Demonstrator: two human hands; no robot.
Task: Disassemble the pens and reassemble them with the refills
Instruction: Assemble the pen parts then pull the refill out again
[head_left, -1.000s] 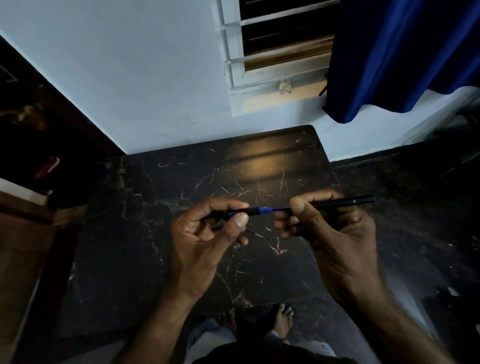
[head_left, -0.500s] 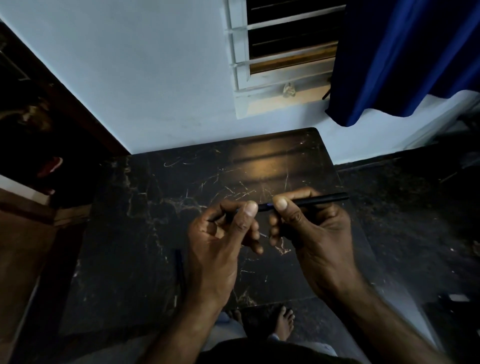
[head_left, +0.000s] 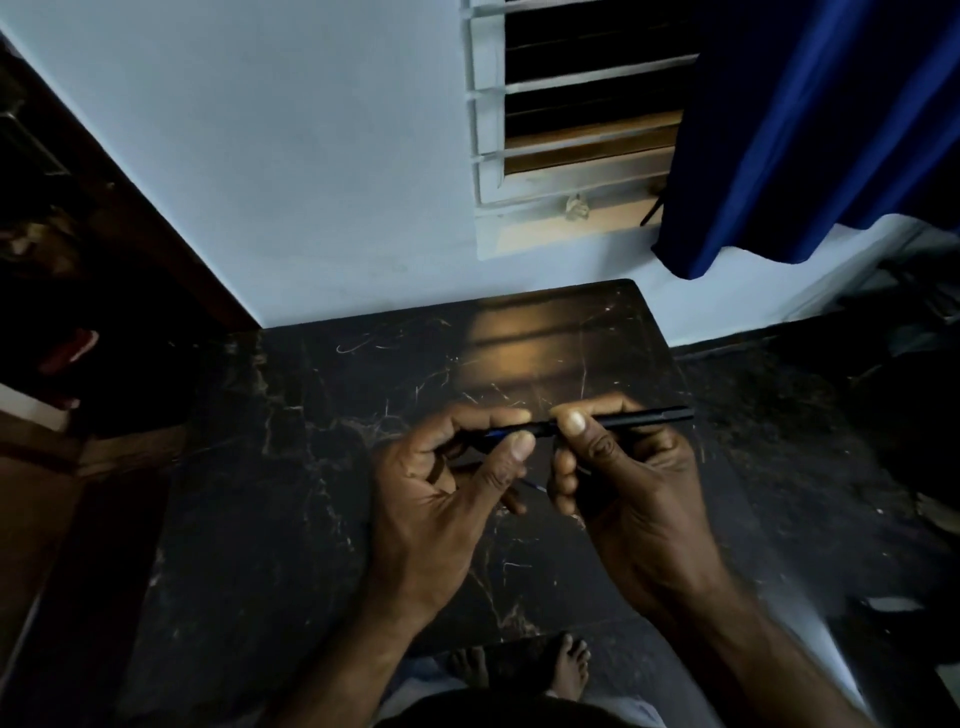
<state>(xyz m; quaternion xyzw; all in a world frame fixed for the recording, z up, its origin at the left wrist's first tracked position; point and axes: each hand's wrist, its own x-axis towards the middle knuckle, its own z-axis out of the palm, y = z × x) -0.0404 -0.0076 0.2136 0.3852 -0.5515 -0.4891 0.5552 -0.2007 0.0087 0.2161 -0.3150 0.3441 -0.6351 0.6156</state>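
Nearest, two bare feet (head_left: 540, 670) show under the edge of the black marble table (head_left: 291, 467). Above the tabletop, the left hand (head_left: 441, 499) pinches the blue front end of one black pen (head_left: 613, 422) between thumb and forefinger, while the right hand (head_left: 618, 478) is clamped on its barrel, thumb pressed on top. The halves meet, so this looks like seating or twisting the pen together around its refill; next probably comes a firm turn with both parts kept in line. A thin blue piece (head_left: 535, 486), possibly a second refill, peeks between the hands. Beyond: one louvred window (head_left: 587, 104), one blue curtain (head_left: 810, 130).
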